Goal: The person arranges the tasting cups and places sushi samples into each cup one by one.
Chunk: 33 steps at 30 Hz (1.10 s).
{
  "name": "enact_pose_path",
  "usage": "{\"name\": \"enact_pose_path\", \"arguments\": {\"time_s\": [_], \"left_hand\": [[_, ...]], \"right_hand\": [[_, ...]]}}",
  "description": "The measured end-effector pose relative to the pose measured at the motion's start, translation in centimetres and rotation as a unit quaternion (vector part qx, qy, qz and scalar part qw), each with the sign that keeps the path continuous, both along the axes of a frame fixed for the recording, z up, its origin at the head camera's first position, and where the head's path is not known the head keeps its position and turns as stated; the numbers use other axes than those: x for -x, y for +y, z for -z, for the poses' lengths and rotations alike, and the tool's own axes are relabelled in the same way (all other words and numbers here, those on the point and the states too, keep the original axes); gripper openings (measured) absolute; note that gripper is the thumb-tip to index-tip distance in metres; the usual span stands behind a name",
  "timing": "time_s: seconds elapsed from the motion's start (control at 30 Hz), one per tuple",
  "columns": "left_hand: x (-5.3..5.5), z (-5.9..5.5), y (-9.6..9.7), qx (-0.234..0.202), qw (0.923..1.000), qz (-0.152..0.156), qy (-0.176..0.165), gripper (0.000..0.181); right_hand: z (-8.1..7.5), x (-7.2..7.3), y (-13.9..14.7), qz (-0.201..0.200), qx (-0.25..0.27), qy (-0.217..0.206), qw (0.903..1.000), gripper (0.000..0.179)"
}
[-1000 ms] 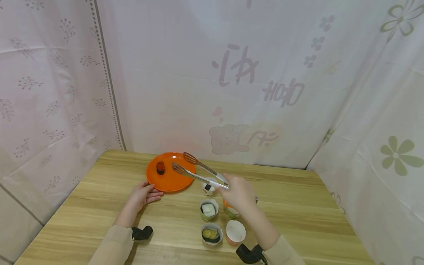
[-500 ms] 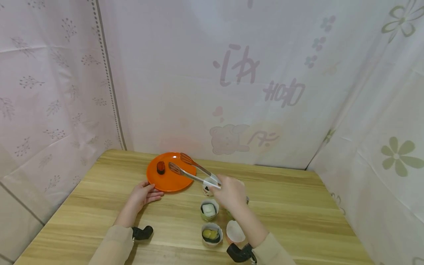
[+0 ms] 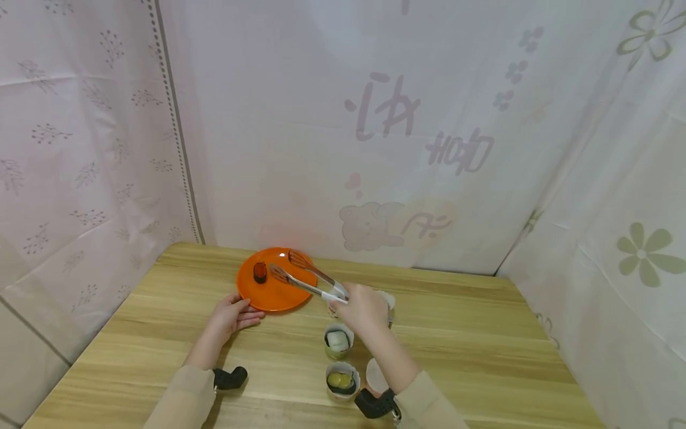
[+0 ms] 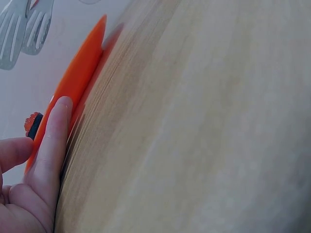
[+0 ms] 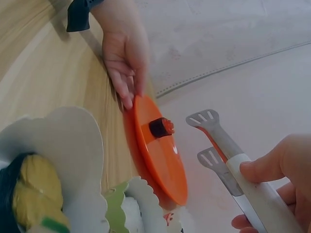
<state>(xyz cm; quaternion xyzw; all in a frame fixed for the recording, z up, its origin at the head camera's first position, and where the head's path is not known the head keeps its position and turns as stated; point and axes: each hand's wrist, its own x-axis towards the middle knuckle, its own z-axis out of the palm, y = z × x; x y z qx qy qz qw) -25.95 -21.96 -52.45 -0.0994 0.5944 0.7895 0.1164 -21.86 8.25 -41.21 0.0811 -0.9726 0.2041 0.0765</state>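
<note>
My left hand (image 3: 230, 319) holds the near-left rim of a round orange plate (image 3: 273, 298) lying on the table, thumb above the rim and fingers along its underside in the left wrist view. A roe sushi piece (image 3: 259, 272) with a dark wrap sits on the plate's left part. My right hand (image 3: 364, 310) grips metal tongs (image 3: 297, 283) by their white handles (image 5: 262, 194). Their slotted tips are spread apart over the plate, to the right of the sushi, with nothing between them.
Paper cups stand right of the plate: one with a white piece (image 3: 338, 341), another with a yellow-topped piece (image 3: 340, 380). A pale cup (image 3: 376, 376) is partly hidden by my right forearm; others sit behind the hand. A printed curtain (image 3: 343, 149) hangs behind the wooden table (image 3: 482, 333).
My right hand has moved left, bringing the tong tips closer to the roe sushi; the tips have drawn slightly together. My left hand and the plate have stayed in place.
</note>
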Motion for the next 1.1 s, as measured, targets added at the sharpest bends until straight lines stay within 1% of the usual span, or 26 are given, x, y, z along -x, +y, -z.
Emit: {"name": "enact_pose_path", "arguments": {"time_s": [0.1,0.17,0.4,0.47,0.53,0.63,0.7,0.8,0.93,1.1], "left_hand": [[0.0,0.0,0.0,-0.003,1.0,0.001,0.001,0.047],[0.0,0.0,0.0,-0.004,1.0,0.002,0.001,0.047],[0.0,0.1,-0.1,-0.012,0.9999,0.002,-0.002,0.049],[-0.1,0.0,-0.1,-0.012,0.9999,0.007,0.0,0.051],[-0.1,0.0,-0.1,-0.012,0.9999,0.005,-0.002,0.051],[-0.1,-0.1,-0.1,-0.008,0.9999,0.01,-0.001,0.052],[-0.1,-0.1,-0.1,-0.007,1.0,0.006,-0.003,0.051],[-0.1,-0.1,-0.1,-0.007,0.9999,0.008,0.001,0.05],[-0.1,-0.1,-0.2,-0.006,0.9999,0.008,0.004,0.048],[-0.1,-0.1,-0.1,-0.005,0.9999,0.01,0.003,0.048]], "right_hand": [[0.1,0.2,-0.4,-0.005,0.002,-0.004,1.0,0.029],[0.2,0.2,-0.7,-0.006,0.007,-0.007,0.9999,0.028],[0.5,0.5,-1.8,-0.006,0.0,-0.002,1.0,0.035],[0.6,0.6,-2.1,-0.008,0.001,-0.004,1.0,0.037],[0.6,0.7,-2.4,-0.007,0.001,-0.009,0.9999,0.038],[0.7,0.8,-2.9,-0.006,-0.001,-0.02,0.9998,0.036],[0.7,0.9,-3.1,-0.002,-0.011,-0.022,0.9997,0.034],[0.8,1.0,-3.6,0.005,-0.023,-0.025,0.9994,0.033],[0.9,1.1,-4.2,0.011,-0.013,-0.036,0.9992,0.03],[0.9,1.3,-5.0,0.011,0.001,-0.045,0.9989,0.03]]}}
